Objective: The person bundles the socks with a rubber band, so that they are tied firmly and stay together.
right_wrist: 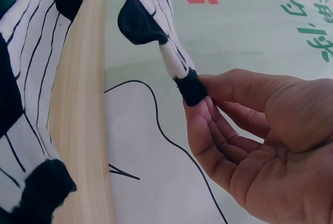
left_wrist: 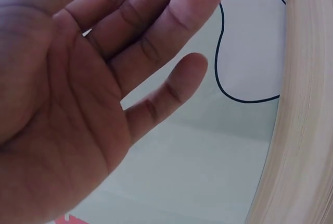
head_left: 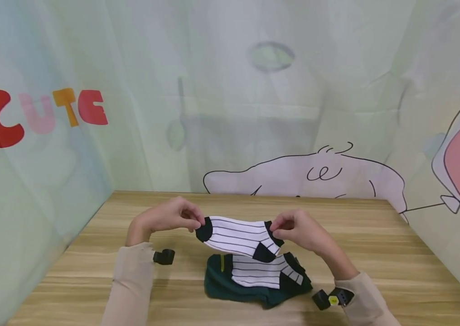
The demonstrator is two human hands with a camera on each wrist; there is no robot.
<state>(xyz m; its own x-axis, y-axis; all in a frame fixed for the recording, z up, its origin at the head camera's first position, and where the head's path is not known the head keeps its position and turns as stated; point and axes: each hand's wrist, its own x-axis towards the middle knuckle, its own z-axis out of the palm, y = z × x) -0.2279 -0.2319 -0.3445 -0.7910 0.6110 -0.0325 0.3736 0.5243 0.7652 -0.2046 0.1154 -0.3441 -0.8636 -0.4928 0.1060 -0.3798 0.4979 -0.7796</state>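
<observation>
A white sock (head_left: 238,234) with thin dark stripes and black toe, heel and cuff is stretched sideways between both hands, above the table. My left hand (head_left: 170,216) pinches its black toe end. With thumb and fingers, my right hand (head_left: 301,230) pinches the black cuff, as the right wrist view also shows at the cuff (right_wrist: 191,88). Below it, a second striped sock (head_left: 256,274) lies flat on a dark green folded cloth (head_left: 230,290). In the left wrist view the left palm (left_wrist: 67,109) fills much of the picture, and the sock is out of sight there.
The wooden table (head_left: 91,271) runs back to a printed curtain (head_left: 230,113) with cartoon shapes. Curtain walls also stand at the left and right. Small black devices are strapped at the left wrist (head_left: 164,256) and the right wrist (head_left: 331,299).
</observation>
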